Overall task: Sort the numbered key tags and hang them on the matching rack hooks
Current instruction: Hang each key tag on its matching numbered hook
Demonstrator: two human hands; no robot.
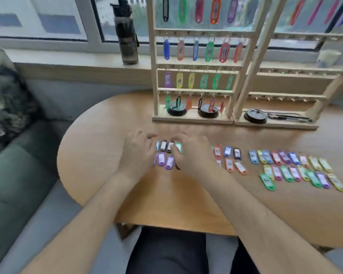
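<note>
Sorting: left hand (137, 155), right hand (192, 155) over key tags (162, 161), grip indiscernible; next, hang one on rack (154, 66), 12 o'clock

The bare left forearm (91, 204) and bare right forearm (238, 196) reach forward and converge. The left hand (138, 155) and right hand (193, 153) sit palm-down, side by side, with fingers bent downward. Blur hides whether either holds anything.
</note>
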